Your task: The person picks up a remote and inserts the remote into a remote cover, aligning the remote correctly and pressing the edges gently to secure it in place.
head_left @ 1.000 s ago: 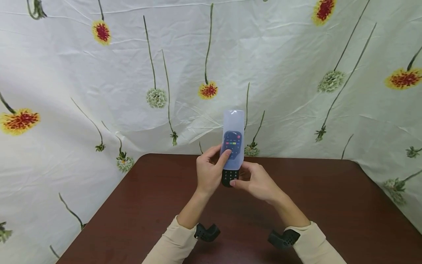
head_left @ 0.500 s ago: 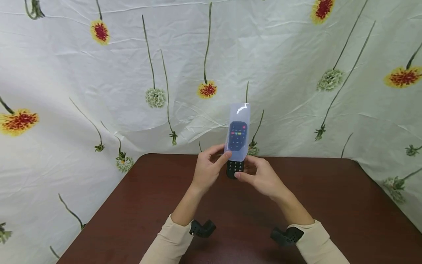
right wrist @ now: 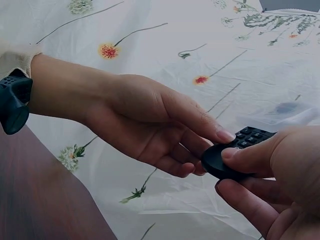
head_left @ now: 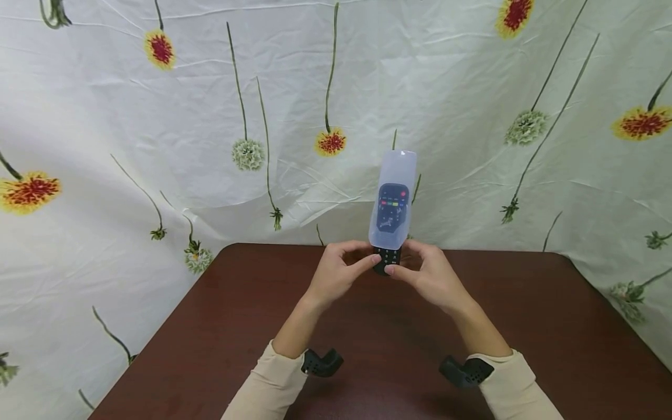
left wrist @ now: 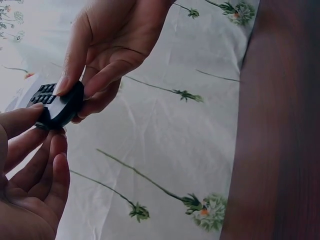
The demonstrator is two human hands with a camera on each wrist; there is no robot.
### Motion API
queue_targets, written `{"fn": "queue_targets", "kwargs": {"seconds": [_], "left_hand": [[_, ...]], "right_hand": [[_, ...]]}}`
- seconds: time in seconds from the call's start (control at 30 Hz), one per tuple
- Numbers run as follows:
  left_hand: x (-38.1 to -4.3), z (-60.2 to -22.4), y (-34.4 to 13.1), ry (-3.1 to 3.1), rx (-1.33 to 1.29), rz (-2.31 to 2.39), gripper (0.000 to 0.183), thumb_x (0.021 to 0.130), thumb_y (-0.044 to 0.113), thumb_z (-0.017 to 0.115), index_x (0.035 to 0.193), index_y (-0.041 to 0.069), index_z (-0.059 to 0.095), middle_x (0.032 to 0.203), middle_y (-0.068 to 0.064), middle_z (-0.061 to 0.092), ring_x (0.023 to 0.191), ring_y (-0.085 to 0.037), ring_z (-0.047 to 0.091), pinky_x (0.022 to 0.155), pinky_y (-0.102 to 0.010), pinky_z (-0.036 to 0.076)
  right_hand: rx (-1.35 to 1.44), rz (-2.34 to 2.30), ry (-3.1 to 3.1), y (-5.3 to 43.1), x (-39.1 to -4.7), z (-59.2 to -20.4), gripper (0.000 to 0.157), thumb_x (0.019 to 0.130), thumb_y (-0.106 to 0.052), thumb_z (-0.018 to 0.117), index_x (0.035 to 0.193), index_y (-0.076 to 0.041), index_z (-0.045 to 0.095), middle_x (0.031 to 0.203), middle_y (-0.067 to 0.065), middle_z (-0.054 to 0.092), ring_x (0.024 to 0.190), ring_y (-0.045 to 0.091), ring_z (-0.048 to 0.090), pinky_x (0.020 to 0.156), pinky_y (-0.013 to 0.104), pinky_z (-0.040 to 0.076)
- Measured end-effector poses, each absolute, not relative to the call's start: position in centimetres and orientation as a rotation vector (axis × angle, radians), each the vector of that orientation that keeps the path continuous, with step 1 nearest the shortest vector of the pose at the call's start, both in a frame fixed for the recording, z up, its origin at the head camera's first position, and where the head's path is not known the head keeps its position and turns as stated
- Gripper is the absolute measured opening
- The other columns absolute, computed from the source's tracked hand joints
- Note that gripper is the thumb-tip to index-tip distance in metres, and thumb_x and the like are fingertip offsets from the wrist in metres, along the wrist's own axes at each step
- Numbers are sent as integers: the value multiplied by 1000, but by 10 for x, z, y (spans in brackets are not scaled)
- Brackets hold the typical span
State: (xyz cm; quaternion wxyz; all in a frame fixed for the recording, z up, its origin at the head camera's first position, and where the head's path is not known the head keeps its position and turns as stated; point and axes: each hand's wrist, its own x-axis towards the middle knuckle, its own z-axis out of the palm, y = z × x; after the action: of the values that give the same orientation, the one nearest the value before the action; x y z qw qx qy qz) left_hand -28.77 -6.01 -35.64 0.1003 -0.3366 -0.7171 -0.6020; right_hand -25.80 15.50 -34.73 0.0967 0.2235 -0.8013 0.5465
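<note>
Head view showed both hands, the left hand (head_left: 338,271) and right hand (head_left: 434,274), pinching the bare lower end of a black remote (head_left: 387,255), thumbs on its front, held up in the air off the table (head_left: 378,326). Above their grip, the remote stood inside a translucent sleeve (head_left: 397,169) that reached past its top. Fitting or removing the sleeve seemed the step in hand; its direction could not be told. Next, one hand probably needed to take the sleeve. A red button and coloured row showed through.

the remote (left wrist: 67,107) bears print (head_left: 387,253) too small to read.
</note>
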Motion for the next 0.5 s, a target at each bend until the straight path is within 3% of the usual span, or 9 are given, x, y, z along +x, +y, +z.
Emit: {"fn": "queue_targets", "kwargs": {"seconds": [0.37, 0.5], "left_hand": [[-287, -356, -57, -2119, -1036, -1831, 17, 95, 8, 75, 109, -2, 76, 98, -8, 75, 86, -20, 71, 77, -34, 57], [-288, -357, -58, -2095, -1042, -1806, 17, 95, 6, 75, 110, -2, 76, 98, -8, 76, 87, -21, 72, 78, -36, 58]], "right_hand": [[620, 1696, -2343, 156, -259, -348, 25, 87, -5, 84, 110, 0, 73, 102, 11, 73, 92, 25, 72, 79, 33, 57], [627, 1661, -2328, 153, -259, -348, 32, 88, -6, 84, 117, 0, 71, 105, 12, 73, 95, 26, 73, 81, 35, 59]]}}
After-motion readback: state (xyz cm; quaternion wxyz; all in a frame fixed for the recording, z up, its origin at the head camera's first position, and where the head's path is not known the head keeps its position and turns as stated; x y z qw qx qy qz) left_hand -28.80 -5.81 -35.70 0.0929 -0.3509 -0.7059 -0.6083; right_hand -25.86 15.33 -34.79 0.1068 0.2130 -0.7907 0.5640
